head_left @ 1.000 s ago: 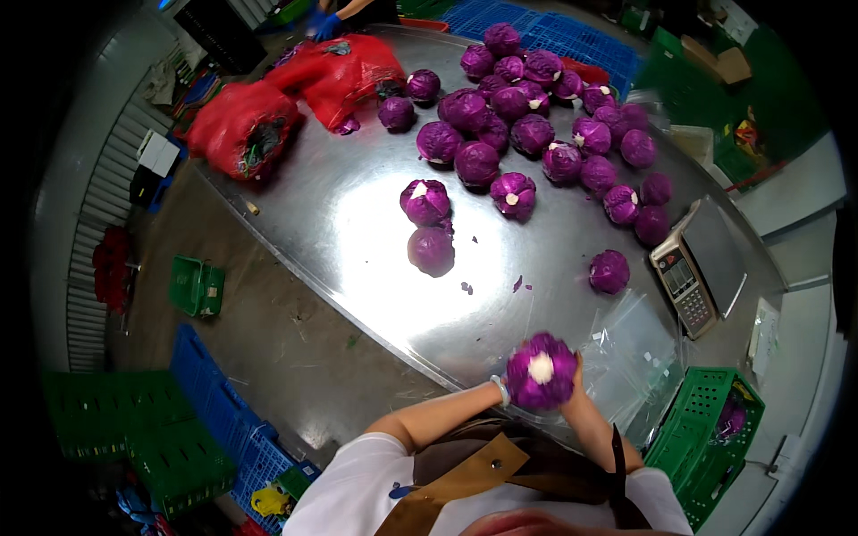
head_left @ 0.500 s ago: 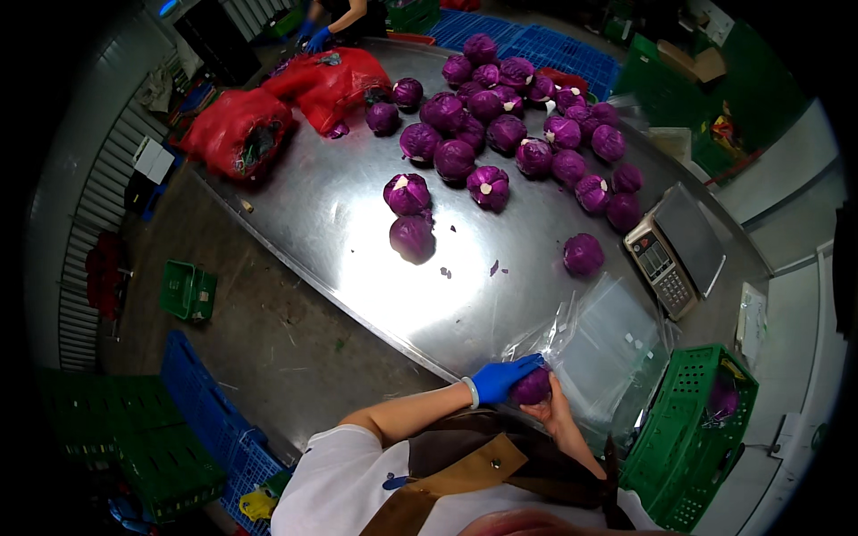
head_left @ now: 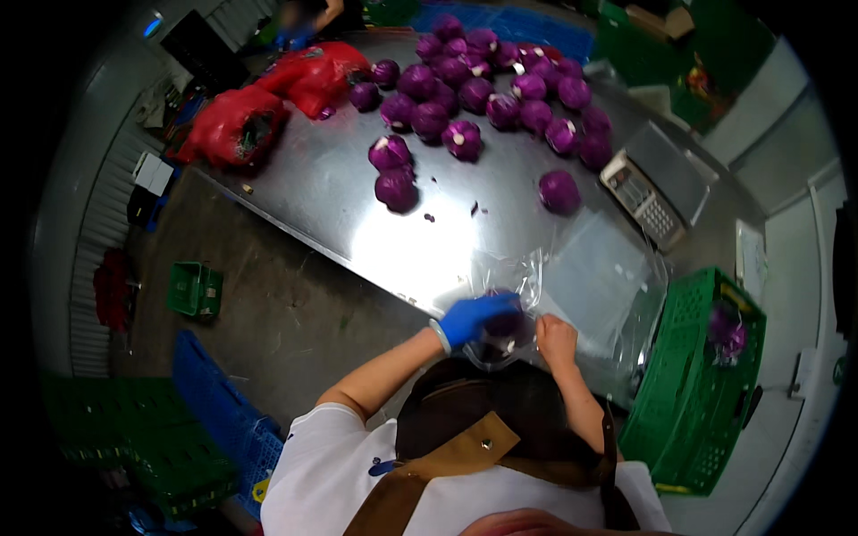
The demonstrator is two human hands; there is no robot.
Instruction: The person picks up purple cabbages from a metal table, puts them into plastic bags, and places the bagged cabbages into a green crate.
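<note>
A clear bag [head_left: 514,308] and gloved left hand [head_left: 474,317] mostly hide the cabbage [head_left: 506,323].

The gloved left hand [head_left: 475,317] and bare right hand [head_left: 556,339] wrap a red cabbage [head_left: 502,327] in clear film [head_left: 581,286].

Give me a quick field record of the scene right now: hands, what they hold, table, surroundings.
left hand: blue-gloved left hand, grip on a purple cabbage inside a clear plastic bag
right hand: bare right hand, on the bag's edge
table: steel table, loose purple cabbages at the far end, one apart
scale: weighing scale on the right
red sacks: far left
green crate: right, cabbage inside
</note>
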